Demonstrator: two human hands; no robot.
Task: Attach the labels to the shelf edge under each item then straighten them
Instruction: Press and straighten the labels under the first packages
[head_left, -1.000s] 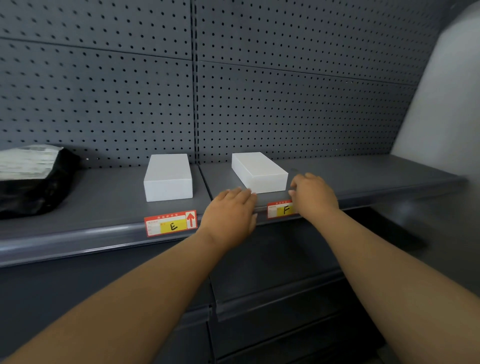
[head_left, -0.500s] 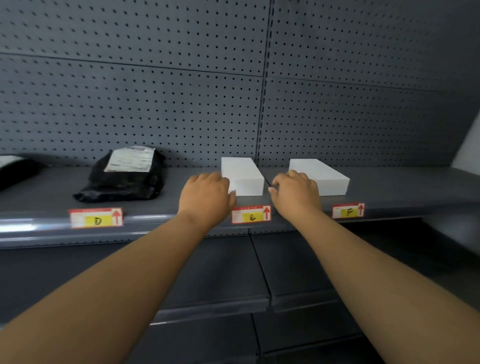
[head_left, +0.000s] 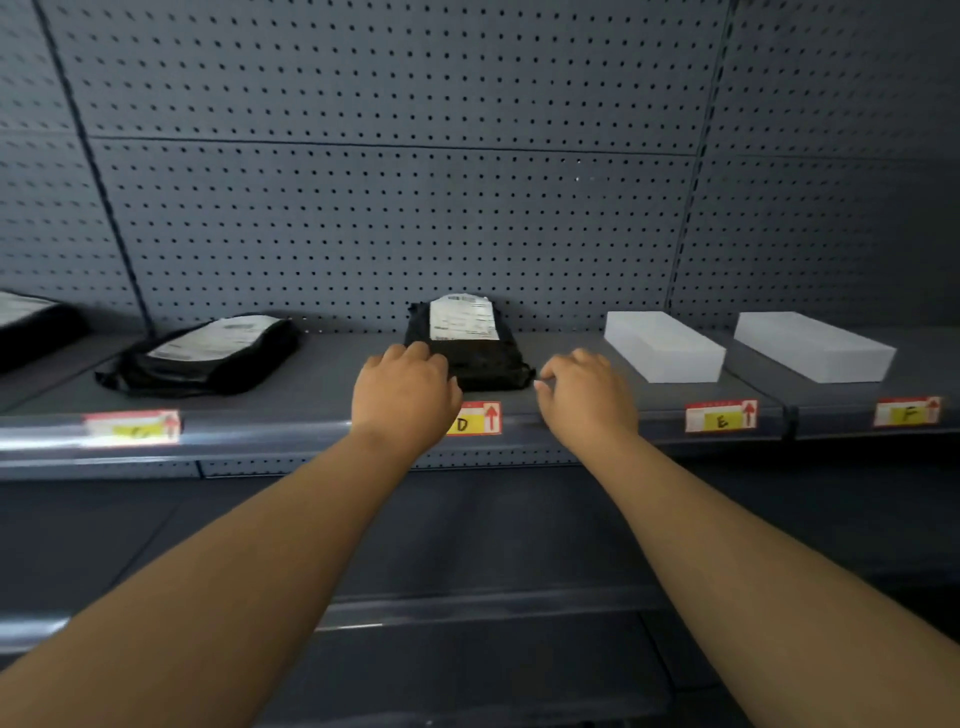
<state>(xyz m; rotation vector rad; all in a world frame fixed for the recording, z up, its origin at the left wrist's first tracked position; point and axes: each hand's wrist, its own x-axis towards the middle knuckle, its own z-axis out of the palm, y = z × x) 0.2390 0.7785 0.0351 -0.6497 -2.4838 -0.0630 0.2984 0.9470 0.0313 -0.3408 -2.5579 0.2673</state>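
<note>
Red-and-yellow labels sit on the grey shelf edge (head_left: 291, 434). Label D (head_left: 480, 419) is under a black parcel (head_left: 475, 353), and my left hand (head_left: 402, 397) covers its left end with fingers curled down. My right hand (head_left: 584, 397) rests on the edge just right of label D, fingers bent, holding nothing. Label E (head_left: 721, 415) lies under a white box (head_left: 662, 345). Label F (head_left: 906, 411) lies under a second white box (head_left: 813, 345). A blurred label (head_left: 132, 427) sits under another black parcel (head_left: 208, 353).
A third black parcel (head_left: 31, 325) shows at the far left of the shelf. Grey pegboard (head_left: 395, 208) forms the back wall. Lower dark shelves (head_left: 467, 608) run beneath my arms.
Both hands and my view have shifted left along the shelf, from label F, past label E, to either side of label D. More parcels came into view at left.
</note>
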